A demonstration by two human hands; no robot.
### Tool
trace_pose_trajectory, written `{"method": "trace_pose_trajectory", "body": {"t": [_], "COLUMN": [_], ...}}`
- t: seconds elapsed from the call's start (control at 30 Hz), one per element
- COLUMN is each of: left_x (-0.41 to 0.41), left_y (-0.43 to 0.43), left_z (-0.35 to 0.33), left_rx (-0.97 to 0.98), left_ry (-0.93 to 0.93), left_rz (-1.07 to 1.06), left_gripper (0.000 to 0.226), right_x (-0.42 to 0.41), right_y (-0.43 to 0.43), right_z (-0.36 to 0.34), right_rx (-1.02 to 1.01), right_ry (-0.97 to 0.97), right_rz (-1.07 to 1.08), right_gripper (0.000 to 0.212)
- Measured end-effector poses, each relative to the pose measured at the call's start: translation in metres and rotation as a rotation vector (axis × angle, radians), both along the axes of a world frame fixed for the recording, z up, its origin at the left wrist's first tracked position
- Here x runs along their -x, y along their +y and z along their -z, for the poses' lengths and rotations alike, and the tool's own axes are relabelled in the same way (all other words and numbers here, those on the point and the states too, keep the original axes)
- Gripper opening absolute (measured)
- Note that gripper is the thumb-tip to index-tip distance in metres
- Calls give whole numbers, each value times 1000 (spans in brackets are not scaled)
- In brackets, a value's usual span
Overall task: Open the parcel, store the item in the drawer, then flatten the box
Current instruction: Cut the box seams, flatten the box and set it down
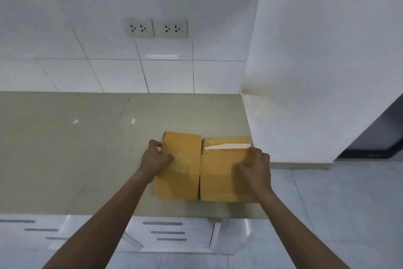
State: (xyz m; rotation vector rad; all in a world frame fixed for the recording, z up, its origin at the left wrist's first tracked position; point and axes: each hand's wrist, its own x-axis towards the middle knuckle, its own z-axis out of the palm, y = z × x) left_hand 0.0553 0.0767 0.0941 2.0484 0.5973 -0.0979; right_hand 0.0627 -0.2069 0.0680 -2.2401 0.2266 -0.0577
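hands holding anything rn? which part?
Both are on the cardboard box. Left hand grips the left flap at its outer far edge; right hand presses on the right flap near the white strip.

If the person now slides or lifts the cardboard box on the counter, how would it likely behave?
The cardboard box lies low and spread in two panels, so it probably bends at the middle seam rather than lifting stiffly. It looks light, and likely slides easily on the glossy counter. With the left hand and right hand on it, tipping seems unlikely.
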Motion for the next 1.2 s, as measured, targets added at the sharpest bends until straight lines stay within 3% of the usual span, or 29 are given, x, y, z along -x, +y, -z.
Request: {"method": "trace_pose_trajectory", "body": {"t": [0.57,1.03,1.2], "left_x": [74,21,-3], "left_y": [-108,-290,-368], "left_z": [-14,9,27], "left_rx": [162,223,251], "left_ry": [29,89,104], "left_rz": [110,146,138], "left_gripper": [35,28,36], "right_x": [117,77,54], "right_y": [-120,-310,-384], "right_z": [-23,-6,1], "right_rx": [77,56,61], "right_ry": [-59,-60,-34], "right_rz": [72,96,99], "right_gripper": [72,70,69]}}
